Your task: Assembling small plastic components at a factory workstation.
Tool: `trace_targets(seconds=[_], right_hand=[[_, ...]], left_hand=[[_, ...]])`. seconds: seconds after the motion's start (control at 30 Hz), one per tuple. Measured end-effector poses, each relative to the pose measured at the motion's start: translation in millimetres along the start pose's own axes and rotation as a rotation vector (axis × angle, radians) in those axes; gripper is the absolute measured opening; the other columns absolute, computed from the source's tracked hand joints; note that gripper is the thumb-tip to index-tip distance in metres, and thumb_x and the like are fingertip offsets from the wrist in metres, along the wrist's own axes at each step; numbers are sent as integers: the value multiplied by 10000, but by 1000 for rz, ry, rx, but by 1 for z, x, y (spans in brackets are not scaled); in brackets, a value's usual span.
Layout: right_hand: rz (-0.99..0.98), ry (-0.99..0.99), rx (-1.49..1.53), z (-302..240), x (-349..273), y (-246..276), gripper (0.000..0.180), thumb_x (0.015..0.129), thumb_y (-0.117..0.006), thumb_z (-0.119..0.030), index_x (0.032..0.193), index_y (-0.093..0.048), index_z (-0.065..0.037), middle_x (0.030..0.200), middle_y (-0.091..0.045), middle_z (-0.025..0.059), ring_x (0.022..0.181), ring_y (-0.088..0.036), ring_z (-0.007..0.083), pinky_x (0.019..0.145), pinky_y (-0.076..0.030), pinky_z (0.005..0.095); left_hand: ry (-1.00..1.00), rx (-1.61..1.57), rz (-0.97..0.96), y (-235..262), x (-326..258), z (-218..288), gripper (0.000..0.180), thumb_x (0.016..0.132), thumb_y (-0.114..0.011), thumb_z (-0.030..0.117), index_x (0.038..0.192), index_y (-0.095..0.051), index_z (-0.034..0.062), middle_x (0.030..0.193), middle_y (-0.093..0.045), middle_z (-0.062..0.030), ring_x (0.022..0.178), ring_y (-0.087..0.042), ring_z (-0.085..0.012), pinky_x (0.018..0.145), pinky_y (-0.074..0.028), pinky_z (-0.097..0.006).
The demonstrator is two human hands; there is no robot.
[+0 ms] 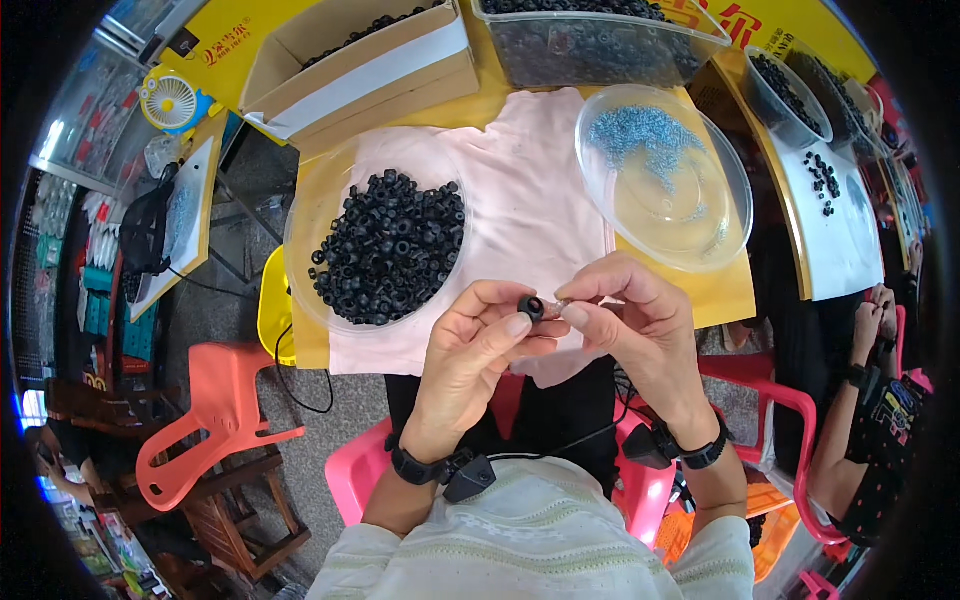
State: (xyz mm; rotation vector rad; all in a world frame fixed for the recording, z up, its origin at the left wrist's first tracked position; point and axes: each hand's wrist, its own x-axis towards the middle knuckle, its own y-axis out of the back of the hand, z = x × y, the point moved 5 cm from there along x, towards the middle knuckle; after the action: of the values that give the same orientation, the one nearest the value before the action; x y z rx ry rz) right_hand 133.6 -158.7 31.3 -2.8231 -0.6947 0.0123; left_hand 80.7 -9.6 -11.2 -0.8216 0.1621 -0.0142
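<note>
My left hand [478, 340] pinches a small black ring-shaped part [531, 308] between thumb and fingers, its round hole facing up. Close beside it, my right hand [635, 320] has thumb and forefinger pressed together on a tiny clear piece [557, 308], too small to make out fully. Both hands are held above the near edge of a pale pink cloth [530, 200]. Left of them, a clear round tray [300, 262] bears a heap of black ring parts [390, 250]. To the right, a clear round lid [735, 205] contains many tiny bluish clear pieces [645, 140].
A cardboard box [370, 80] and a clear plastic bin [600, 50] of black parts stand at the table's back. A red-orange plastic chair [215, 420] is at left. At right, another person's hands [875, 315] show near a side table with tubs [790, 100].
</note>
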Motion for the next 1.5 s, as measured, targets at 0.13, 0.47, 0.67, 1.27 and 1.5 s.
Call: trace_targets(seconds=[0.13, 0.47, 0.67, 1.27, 1.5], right_hand=[[-16, 151, -182, -1, 2, 6, 100, 878, -704, -77, 973, -698, -45, 899, -622, 19, 775, -580, 69, 633, -445, 200], [-5, 118, -203, 8, 3, 12, 104, 869, -703, -76, 969, -708, -51, 894, -625, 24, 775, -586, 81, 624, -447, 201], [9, 312, -677, -9, 2, 1, 190, 812, -730, -59, 1001, -709, -61, 884, -621, 70, 705, -604, 151, 568, -480, 249], [-265, 554, -1380, -9, 129, -77, 136, 817, -673, -74, 947, -669, -33, 868, -599, 109, 821, -630, 291, 692, -487, 391], [-407, 574, -1664, 37, 163, -91, 37, 754, -629, -31, 762, -660, -51, 908, -589, 122, 896, -618, 297, 733, -519, 374]], left_hand=[[-5, 83, 12, -5, 2, -4, 224, 952, -591, 45, 1158, -552, -32, 1078, -661, -158, 988, -687, -264, 872, -578, -342], [2, 67, 24, -2, 7, -15, 198, 938, -608, 29, 1125, -564, -20, 1065, -666, -138, 953, -690, -225, 847, -585, -349], [30, -34, 27, 3, 9, -20, 228, 937, -599, 13, 1161, -567, -16, 1072, -669, -131, 968, -680, -199, 831, -590, -350], [-124, -245, -150, 36, -12, 11, 165, 924, -566, -6, 1086, -565, 23, 1008, -675, -166, 878, -669, -209, 741, -560, -321], [-39, -199, -26, 46, -14, 3, 205, 900, -674, 97, 1063, -560, 42, 956, -684, -195, 822, -689, -244, 672, -568, -303]])
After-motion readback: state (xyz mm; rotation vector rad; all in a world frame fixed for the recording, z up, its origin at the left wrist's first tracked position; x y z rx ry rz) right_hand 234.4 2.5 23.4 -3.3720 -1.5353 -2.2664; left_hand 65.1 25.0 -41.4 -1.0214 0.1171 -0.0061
